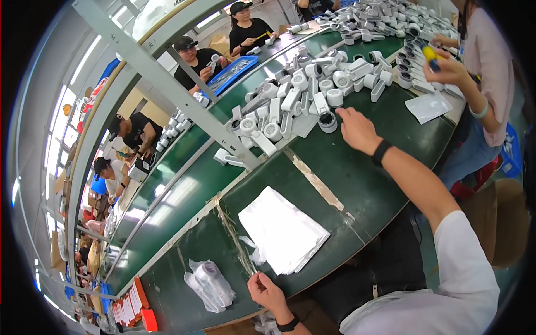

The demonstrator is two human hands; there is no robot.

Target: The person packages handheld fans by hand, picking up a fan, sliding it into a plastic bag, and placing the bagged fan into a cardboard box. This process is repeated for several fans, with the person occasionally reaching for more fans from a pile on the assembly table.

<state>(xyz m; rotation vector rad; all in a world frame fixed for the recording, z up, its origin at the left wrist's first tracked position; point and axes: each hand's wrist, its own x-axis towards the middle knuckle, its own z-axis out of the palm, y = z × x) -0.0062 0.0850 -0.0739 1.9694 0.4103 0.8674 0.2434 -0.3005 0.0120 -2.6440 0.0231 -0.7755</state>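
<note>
My right hand (pixel 358 132) reaches to the near edge of a heap of white and grey handheld fans (pixel 290 100). Its fingers are extended and apart, just right of one fan (pixel 328 121) with a dark ring. No fan shows in its grasp. At the table's front edge, my left hand (pixel 267 291) is closed with curled fingers; whatever it may hold is hidden. Beyond it lies a stack of thin white bags or sheets (pixel 282 230). To its left, a clear plastic bag (pixel 210 286) with white items inside rests on the green table (pixel 357 178).
A metal shelf post (pixel 184 95) rises left of the heap. Another person's hand (pixel 449 70) holds a yellow and dark tool on the right, near a white sheet (pixel 429 107). Orange boxes (pixel 132 304) stand at the lower left. Several co-workers sit across the line by a blue tray (pixel 233 73).
</note>
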